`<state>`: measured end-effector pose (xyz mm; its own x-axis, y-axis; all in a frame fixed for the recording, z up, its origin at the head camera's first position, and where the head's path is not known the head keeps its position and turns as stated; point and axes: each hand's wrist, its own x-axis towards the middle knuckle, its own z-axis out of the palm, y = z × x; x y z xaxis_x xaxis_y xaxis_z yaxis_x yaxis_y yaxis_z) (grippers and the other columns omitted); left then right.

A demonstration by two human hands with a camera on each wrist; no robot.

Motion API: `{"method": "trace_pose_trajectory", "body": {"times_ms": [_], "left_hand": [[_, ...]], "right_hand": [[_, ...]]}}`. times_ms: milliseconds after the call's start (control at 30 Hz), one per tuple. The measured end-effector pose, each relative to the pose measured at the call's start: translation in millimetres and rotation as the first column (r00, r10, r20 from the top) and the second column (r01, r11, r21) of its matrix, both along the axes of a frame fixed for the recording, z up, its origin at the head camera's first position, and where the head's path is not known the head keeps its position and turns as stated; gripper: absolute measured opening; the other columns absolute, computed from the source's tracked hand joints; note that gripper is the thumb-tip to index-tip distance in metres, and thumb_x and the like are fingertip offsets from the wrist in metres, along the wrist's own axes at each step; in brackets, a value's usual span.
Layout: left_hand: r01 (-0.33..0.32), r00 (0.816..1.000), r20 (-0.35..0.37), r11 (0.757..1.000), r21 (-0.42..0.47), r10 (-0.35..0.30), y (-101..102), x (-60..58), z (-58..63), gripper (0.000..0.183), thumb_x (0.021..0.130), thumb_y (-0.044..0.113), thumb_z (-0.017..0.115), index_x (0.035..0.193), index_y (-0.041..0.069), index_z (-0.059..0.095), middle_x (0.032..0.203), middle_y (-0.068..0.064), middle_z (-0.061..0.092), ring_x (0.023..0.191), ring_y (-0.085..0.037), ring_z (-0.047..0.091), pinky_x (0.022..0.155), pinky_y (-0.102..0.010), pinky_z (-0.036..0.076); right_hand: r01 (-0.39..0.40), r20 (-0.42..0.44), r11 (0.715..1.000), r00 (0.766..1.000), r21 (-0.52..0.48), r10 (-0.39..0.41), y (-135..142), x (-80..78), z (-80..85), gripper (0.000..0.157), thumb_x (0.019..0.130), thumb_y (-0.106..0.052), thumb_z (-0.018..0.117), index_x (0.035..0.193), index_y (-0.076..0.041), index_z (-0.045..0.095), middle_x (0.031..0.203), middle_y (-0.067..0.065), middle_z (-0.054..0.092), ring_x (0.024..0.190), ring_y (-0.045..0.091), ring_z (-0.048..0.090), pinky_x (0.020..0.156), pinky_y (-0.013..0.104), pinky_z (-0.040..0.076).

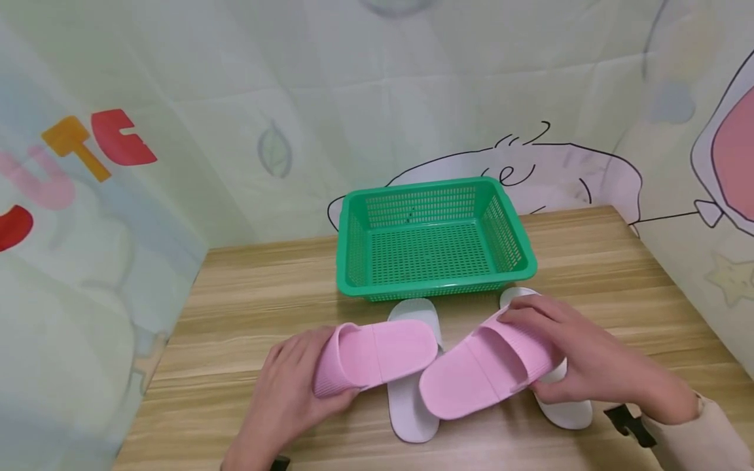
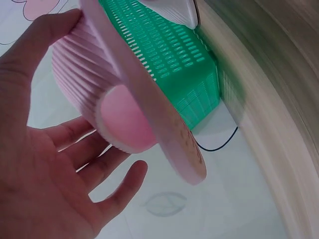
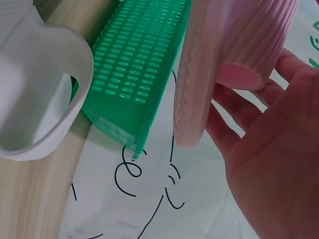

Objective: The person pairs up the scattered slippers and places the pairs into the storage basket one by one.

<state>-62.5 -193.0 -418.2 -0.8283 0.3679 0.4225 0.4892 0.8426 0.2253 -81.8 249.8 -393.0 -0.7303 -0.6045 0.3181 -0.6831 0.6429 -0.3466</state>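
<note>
My left hand (image 1: 292, 386) grips a pink slipper (image 1: 406, 350) by its ribbed strap end, thumb below and fingers over the top. A second pink slipper (image 1: 459, 386) is held by my right hand (image 1: 580, 350) around its strap end. Both slippers are raised above the table, with their heel ends pointing toward each other and nearly meeting. Beneath them lie two white slippers, the left one (image 1: 412, 418) and the right one (image 1: 568, 413), each partly covered from the head view. In the left wrist view the pink slipper (image 2: 144, 94) stands tilted on edge.
A green perforated basket (image 1: 436, 288) stands at the back of the wooden table (image 1: 253, 301), just behind the white slippers. Its inside holds nothing visible. A printed cloth (image 1: 330, 118) hangs behind the table and along both sides.
</note>
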Motion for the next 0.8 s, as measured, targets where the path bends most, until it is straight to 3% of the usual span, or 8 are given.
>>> {"method": "trace_pose_trajectory", "body": {"times_ms": [333, 600, 800], "left_hand": [[-0.001, 1.000, -0.028, 1.000, 0.024, 0.002, 5.8, -4.8, 4.2, 0.090, 0.068, 0.052, 0.091, 0.141, 0.009, 0.061, 0.128, -0.008, 0.071, 0.116, -0.029, 0.066, 0.095, -0.054, 0.052], [0.020, 0.998, -0.067, 1.000, 0.023, -0.018, 11.3, -8.6, 4.5, 0.088, 0.069, 0.050, 0.089, 0.142, 0.008, 0.062, 0.129, -0.008, 0.072, 0.115, -0.029, 0.067, 0.096, -0.054, 0.053], [0.035, 0.997, -0.063, 0.999, 0.027, -0.033, 15.2, -11.6, 6.4, 0.089, 0.069, 0.051, 0.089, 0.143, 0.010, 0.062, 0.132, -0.007, 0.071, 0.117, -0.027, 0.066, 0.095, -0.054, 0.053]], "right_hand": [[0.049, -0.004, 0.999, 0.999, -0.021, -0.049, 8.2, 2.8, 14.1, 0.102, 0.056, -0.023, 0.101, 0.148, -0.029, 0.057, 0.147, -0.004, 0.053, 0.125, 0.015, 0.051, 0.087, 0.030, 0.058], [0.023, -0.025, 0.997, 0.999, -0.077, -0.025, 15.0, 3.1, 20.4, 0.103, 0.053, -0.019, 0.101, 0.147, -0.024, 0.058, 0.147, -0.002, 0.054, 0.130, 0.009, 0.045, 0.097, 0.008, 0.040], [0.020, -0.043, 0.995, 0.999, -0.101, -0.025, 15.0, 2.2, 25.9, 0.101, 0.054, -0.020, 0.102, 0.146, -0.022, 0.060, 0.147, 0.001, 0.053, 0.130, 0.010, 0.044, 0.096, 0.009, 0.039]]}}
